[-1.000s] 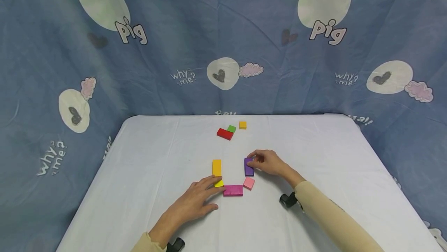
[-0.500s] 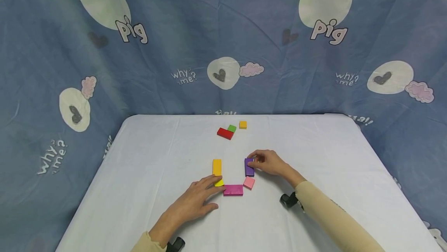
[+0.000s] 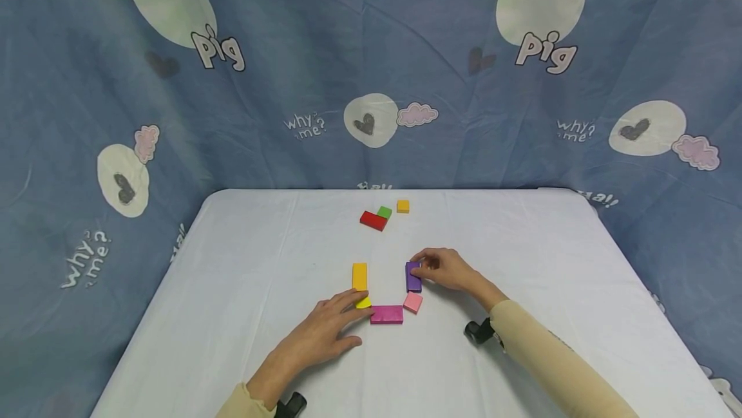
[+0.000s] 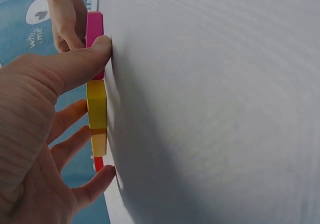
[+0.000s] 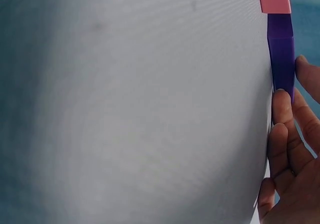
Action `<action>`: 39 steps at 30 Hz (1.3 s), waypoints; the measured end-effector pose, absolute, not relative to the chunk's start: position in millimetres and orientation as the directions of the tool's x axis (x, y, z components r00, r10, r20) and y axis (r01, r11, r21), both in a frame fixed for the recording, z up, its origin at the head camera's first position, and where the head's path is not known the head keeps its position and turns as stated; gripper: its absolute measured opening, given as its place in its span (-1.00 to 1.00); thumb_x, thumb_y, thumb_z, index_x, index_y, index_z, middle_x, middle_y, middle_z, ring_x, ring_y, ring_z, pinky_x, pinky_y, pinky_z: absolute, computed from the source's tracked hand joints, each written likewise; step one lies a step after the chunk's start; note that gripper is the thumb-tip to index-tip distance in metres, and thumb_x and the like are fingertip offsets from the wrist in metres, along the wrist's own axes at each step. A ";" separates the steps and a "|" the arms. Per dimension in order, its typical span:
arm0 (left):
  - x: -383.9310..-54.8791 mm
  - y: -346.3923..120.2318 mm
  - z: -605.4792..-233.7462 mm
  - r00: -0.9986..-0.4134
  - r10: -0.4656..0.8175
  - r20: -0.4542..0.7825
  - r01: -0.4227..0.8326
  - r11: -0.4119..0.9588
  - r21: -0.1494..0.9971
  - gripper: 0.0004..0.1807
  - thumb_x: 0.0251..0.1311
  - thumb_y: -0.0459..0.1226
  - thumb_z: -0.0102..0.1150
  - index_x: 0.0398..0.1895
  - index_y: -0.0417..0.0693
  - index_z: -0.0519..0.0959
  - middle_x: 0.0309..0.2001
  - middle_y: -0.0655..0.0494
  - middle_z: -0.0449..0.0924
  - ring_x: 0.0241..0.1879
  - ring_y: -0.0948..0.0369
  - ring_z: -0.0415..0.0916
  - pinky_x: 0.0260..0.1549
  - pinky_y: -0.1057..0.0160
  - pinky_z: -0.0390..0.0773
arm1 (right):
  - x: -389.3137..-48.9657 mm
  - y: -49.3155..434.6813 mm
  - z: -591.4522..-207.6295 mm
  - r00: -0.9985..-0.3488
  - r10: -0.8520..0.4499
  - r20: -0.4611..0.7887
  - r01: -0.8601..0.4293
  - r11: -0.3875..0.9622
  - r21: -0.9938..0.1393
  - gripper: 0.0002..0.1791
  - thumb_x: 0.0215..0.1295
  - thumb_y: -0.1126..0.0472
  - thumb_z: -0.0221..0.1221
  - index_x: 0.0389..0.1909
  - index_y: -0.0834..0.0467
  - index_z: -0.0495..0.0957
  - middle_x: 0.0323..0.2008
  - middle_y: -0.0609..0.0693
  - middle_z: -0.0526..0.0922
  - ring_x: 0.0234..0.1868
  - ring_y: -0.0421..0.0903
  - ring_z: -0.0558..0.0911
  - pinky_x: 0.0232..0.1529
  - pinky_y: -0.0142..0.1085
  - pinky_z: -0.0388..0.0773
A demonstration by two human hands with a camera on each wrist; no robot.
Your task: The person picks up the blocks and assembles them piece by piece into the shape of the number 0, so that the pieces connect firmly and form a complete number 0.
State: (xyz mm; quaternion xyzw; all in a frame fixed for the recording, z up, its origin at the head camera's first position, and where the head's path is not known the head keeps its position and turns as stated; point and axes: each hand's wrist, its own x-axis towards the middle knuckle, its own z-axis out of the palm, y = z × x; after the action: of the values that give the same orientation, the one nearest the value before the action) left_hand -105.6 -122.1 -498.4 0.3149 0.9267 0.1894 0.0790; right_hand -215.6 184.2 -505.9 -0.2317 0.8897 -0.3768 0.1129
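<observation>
My right hand [image 3: 449,270] holds a purple block [image 3: 413,279] with thumb and fingertips at its far end; the block lies flat on the white table. A pink block [image 3: 413,303] sits slightly turned at its near end, as the right wrist view also shows. With fingers spread, my left hand [image 3: 319,334] reaches over a yellow block [image 3: 363,303], its index fingertip at the left end of a magenta block [image 3: 386,315]. An orange-yellow block [image 3: 360,275] continues the row beyond the yellow one. Together the blocks form a U open at the far side.
Farther back on the table lie a red block [image 3: 373,221], a small green block [image 3: 384,212] touching it, and a small orange block [image 3: 402,206]. A blue printed cloth [image 3: 261,115] hangs behind the white tabletop [image 3: 522,231].
</observation>
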 end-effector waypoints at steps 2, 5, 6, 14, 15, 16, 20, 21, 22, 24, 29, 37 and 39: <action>-106.3 -122.3 -497.5 -0.788 0.615 -0.024 0.557 0.729 0.399 -0.40 0.19 -0.03 0.33 0.32 0.19 0.47 0.43 0.14 0.22 0.43 0.07 0.09 0.20 -0.13 0.30 | -216.1 184.0 -505.1 -0.868 -0.496 -0.026 -0.325 0.606 -0.726 -0.68 0.27 0.06 0.30 -0.02 0.10 0.64 -0.44 -0.15 0.53 -0.42 -0.18 0.46 -0.42 -0.36 0.40; -107.3 -122.5 -496.2 -0.788 0.615 -0.023 0.557 0.729 0.397 -0.40 0.19 -0.03 0.33 0.32 0.19 0.47 0.43 0.14 0.22 0.43 0.07 0.09 0.20 -0.13 0.29 | -217.6 184.0 -504.3 -0.868 -0.496 -0.028 -0.324 0.607 -0.726 -0.68 0.28 0.05 0.29 -0.02 0.10 0.64 -0.43 -0.14 0.53 -0.41 -0.18 0.46 -0.41 -0.35 0.41; -107.6 -122.6 -495.9 -0.788 0.615 -0.025 0.556 0.730 0.397 -0.40 0.19 -0.03 0.33 0.32 0.19 0.47 0.43 0.14 0.22 0.43 0.07 0.09 0.20 -0.13 0.29 | -218.4 184.0 -503.9 -0.868 -0.495 -0.032 -0.321 0.610 -0.725 -0.68 0.30 0.04 0.28 -0.01 0.10 0.64 -0.43 -0.14 0.54 -0.40 -0.18 0.46 -0.41 -0.35 0.41; -110.3 -122.6 -493.9 -0.791 0.612 -0.029 0.552 0.733 0.397 -0.39 0.17 -0.04 0.35 0.32 0.21 0.48 0.43 0.13 0.23 0.43 0.07 0.09 0.21 -0.13 0.29 | -236.1 183.3 -498.7 -0.912 -0.409 0.005 -0.295 0.650 -0.701 -0.70 0.42 0.05 0.14 0.00 0.13 0.64 -0.34 -0.09 0.62 -0.38 -0.16 0.52 -0.34 -0.27 0.49; -110.8 -122.6 -493.8 -0.791 0.611 -0.029 0.552 0.733 0.396 -0.39 0.17 -0.04 0.35 0.32 0.21 0.47 0.43 0.13 0.23 0.43 0.07 0.09 0.21 -0.14 0.28 | -239.4 182.9 -498.0 -0.915 -0.402 0.033 -0.312 0.655 -0.688 -0.70 0.42 0.07 0.14 0.01 0.16 0.62 -0.30 -0.06 0.63 -0.35 -0.15 0.52 -0.31 -0.25 0.49; -111.3 -122.5 -493.6 -0.791 0.610 -0.029 0.552 0.734 0.396 -0.39 0.17 -0.04 0.35 0.32 0.21 0.47 0.43 0.13 0.23 0.43 0.06 0.09 0.21 -0.14 0.28 | -242.8 182.3 -497.0 -0.918 -0.392 0.056 -0.324 0.664 -0.674 -0.69 0.42 0.09 0.14 0.03 0.18 0.61 -0.27 -0.02 0.62 -0.33 -0.13 0.52 -0.28 -0.23 0.49; -112.1 -122.5 -493.2 -0.792 0.609 -0.032 0.549 0.735 0.397 -0.39 0.17 -0.03 0.35 0.33 0.22 0.47 0.43 0.13 0.23 0.43 0.06 0.10 0.21 -0.15 0.28 | -255.4 179.0 -493.6 -0.922 -0.372 0.103 -0.352 0.698 -0.624 -0.60 0.43 0.14 0.11 0.19 0.24 0.49 -0.04 0.16 0.55 -0.20 -0.01 0.52 -0.13 -0.10 0.50; -112.0 -122.5 -493.4 -0.792 0.609 -0.033 0.548 0.735 0.398 -0.39 0.17 -0.03 0.34 0.33 0.22 0.47 0.43 0.14 0.23 0.43 0.06 0.09 0.21 -0.14 0.28 | -258.4 177.9 -492.9 -0.925 -0.365 0.103 -0.348 0.708 -0.615 -0.57 0.43 0.15 0.10 0.23 0.25 0.46 0.03 0.20 0.52 -0.17 0.03 0.53 -0.09 -0.07 0.50; -111.7 -122.6 -493.3 -0.792 0.610 -0.032 0.549 0.733 0.401 -0.39 0.17 -0.03 0.34 0.33 0.22 0.47 0.43 0.14 0.23 0.43 0.06 0.09 0.21 -0.14 0.29 | -261.3 176.7 -492.4 -0.928 -0.360 0.100 -0.344 0.720 -0.603 -0.54 0.43 0.15 0.09 0.27 0.26 0.42 0.10 0.23 0.48 -0.10 0.07 0.53 -0.02 -0.04 0.49; -110.8 -122.7 -493.7 -0.791 0.611 -0.029 0.549 0.730 0.407 -0.39 0.17 -0.04 0.35 0.33 0.22 0.47 0.43 0.14 0.23 0.43 0.06 0.09 0.21 -0.14 0.29 | -267.1 173.5 -491.4 -0.929 -0.361 0.086 -0.344 0.751 -0.564 -0.49 0.45 0.16 0.05 0.34 0.27 0.33 0.25 0.28 0.36 0.10 0.15 0.49 0.16 0.01 0.39; -107.6 -123.2 -496.3 -0.788 0.615 -0.009 0.559 0.722 0.409 -0.39 0.16 -0.06 0.37 0.32 0.21 0.48 0.42 0.13 0.24 0.42 0.06 0.12 0.18 -0.13 0.32 | -279.3 160.6 -486.6 -0.914 -0.406 0.002 -0.363 0.816 -0.450 -0.40 0.49 0.18 -0.03 0.47 0.26 0.13 0.48 0.20 0.07 0.42 0.23 0.17 0.38 0.05 0.09; -104.6 -122.2 -498.1 -0.784 0.621 -0.014 0.559 0.715 0.419 -0.39 0.17 -0.05 0.35 0.32 0.22 0.47 0.42 0.13 0.25 0.41 0.08 0.12 0.17 -0.14 0.32 | -289.8 143.2 -484.9 -0.895 -0.430 -0.122 -0.377 0.873 -0.310 -0.37 0.52 0.16 -0.07 0.53 0.14 0.03 0.53 0.09 -0.01 0.37 0.19 0.23 0.26 0.10 0.28; -104.3 -122.2 -497.5 -0.782 0.623 -0.013 0.562 0.715 0.416 -0.39 0.17 -0.05 0.35 0.32 0.22 0.47 0.42 0.13 0.25 0.41 0.08 0.12 0.17 -0.14 0.33 | -290.6 141.8 -485.6 -0.893 -0.434 -0.115 -0.386 0.873 -0.300 -0.38 0.51 0.16 -0.06 0.51 0.17 0.06 0.50 0.13 0.06 0.35 0.19 0.25 0.25 0.11 0.29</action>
State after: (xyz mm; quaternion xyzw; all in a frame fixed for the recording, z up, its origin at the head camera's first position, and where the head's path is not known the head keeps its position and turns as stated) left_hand -104.3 -122.2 -497.5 0.3210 0.9229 0.1986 0.0762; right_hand -290.6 141.8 -485.6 -0.2128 0.9635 -0.1358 0.0896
